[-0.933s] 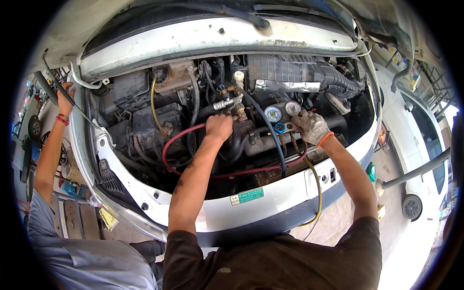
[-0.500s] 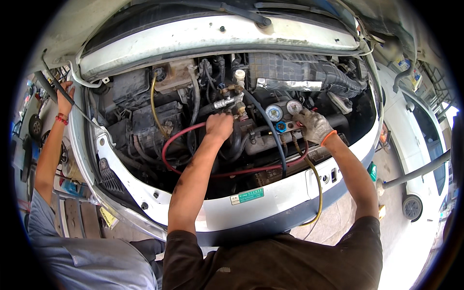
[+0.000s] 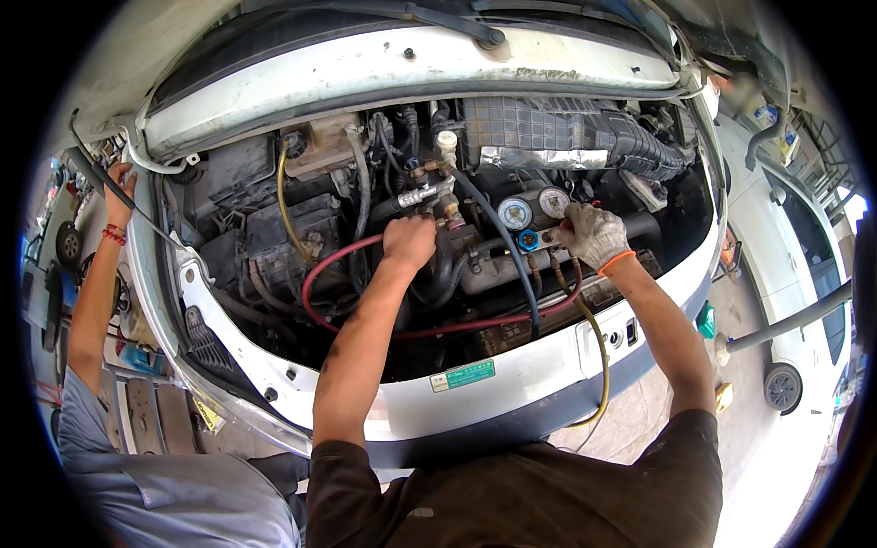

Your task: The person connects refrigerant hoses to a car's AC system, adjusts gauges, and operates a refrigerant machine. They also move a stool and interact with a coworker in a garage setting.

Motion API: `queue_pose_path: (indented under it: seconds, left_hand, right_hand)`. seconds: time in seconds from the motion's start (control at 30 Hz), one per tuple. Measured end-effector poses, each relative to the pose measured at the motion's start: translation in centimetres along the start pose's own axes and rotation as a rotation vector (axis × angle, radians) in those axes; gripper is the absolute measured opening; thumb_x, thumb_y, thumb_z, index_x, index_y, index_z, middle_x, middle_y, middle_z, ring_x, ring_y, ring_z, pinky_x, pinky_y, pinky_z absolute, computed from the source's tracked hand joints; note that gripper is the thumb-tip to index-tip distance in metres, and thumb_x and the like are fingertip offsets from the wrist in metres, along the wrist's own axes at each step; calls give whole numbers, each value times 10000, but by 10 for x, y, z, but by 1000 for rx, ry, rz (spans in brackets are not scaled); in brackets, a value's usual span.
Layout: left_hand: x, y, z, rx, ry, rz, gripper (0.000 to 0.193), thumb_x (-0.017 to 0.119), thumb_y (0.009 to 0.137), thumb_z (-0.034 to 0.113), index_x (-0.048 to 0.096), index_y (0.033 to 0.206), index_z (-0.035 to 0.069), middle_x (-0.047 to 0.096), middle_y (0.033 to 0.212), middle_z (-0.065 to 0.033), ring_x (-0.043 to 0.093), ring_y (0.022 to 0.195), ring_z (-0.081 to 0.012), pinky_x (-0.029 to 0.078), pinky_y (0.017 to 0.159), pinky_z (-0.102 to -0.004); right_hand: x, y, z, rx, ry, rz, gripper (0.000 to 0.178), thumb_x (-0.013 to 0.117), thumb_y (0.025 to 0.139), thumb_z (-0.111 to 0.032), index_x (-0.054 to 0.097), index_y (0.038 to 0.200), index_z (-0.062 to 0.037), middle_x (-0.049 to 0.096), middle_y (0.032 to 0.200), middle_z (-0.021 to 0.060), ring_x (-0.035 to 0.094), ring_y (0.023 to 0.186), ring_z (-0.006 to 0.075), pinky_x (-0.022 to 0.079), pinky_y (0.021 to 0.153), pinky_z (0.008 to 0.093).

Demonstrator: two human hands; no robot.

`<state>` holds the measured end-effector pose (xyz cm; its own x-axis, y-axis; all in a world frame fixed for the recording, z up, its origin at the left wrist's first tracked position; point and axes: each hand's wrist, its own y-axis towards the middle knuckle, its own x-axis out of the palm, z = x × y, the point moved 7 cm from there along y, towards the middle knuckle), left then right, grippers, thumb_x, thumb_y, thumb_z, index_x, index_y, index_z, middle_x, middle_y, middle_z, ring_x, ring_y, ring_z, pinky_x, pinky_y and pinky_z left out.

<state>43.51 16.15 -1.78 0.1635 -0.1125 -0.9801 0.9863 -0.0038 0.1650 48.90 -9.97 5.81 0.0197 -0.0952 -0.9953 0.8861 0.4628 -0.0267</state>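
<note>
My bare left hand (image 3: 409,242) is closed on a red hose (image 3: 343,253) that runs out from its left side, loops down and passes back to the right. Just beyond my knuckles sits a silver coupler (image 3: 417,196) beside a brass fitting (image 3: 450,212). My right hand (image 3: 594,235), in a pale work glove with an orange cuff, is closed at the right end of a manifold gauge set (image 3: 532,219). Two round dials and a blue knob (image 3: 528,240) show on it; the gloved fingers hide its right end. A blue hose (image 3: 493,215) crosses between my hands.
White front bodywork (image 3: 512,388) frames the engine bay. A yellow hose (image 3: 598,352) hangs over its front edge. At the left stands another person, whose hand (image 3: 121,187) rests near the raised hood's edge. A white car (image 3: 786,265) is parked at the right.
The view has shifted slightly. My gloved fingers now cover the red part that showed at the gauge set's right end. My left hand keeps its grip on the red hose.
</note>
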Motion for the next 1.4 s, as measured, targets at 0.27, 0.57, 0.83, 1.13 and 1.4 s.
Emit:
queue_pose_path:
  seconds: [0.27,0.57,0.83,1.13,1.4]
  left_hand:
    - [0,1,0,-8,0,-3,193,531,821,219,639,846,62,644,808,-146,621,790,-311,477,701,-412]
    - [3,1,-2,2,-11,32,182,535,811,213,638,833,64,642,792,-150,621,785,-309,474,694,-412]
    - [2,-2,-5,6,-3,32,178,538,803,206,642,807,63,641,783,-144,619,773,-308,473,685,-416]
    - [-1,0,-1,4,-1,26,170,545,791,197,642,811,59,646,798,-143,626,776,-300,482,692,-405]
    - [6,1,-3,1,-12,6,162,545,785,188,645,818,63,645,800,-146,626,777,-302,481,690,-405]
  right_hand:
    - [-6,-3,-16,-273,-180,58,308,596,755,-292,586,1003,-111,573,969,150,603,908,291,499,723,395]
    - [13,11,-3,-52,-131,-2,222,537,790,-205,569,979,-94,596,911,145,602,889,293,505,702,390]
    - [-5,-3,-29,-297,-228,211,302,571,769,-282,551,1021,-118,572,943,161,610,832,325,486,651,431]
    - [34,24,-71,-90,-71,-30,315,520,802,-273,554,1002,-32,630,836,182,629,797,318,504,655,431]
    - [41,11,-82,-186,-185,17,235,493,831,-189,563,1012,-56,629,830,163,625,813,302,512,650,400]
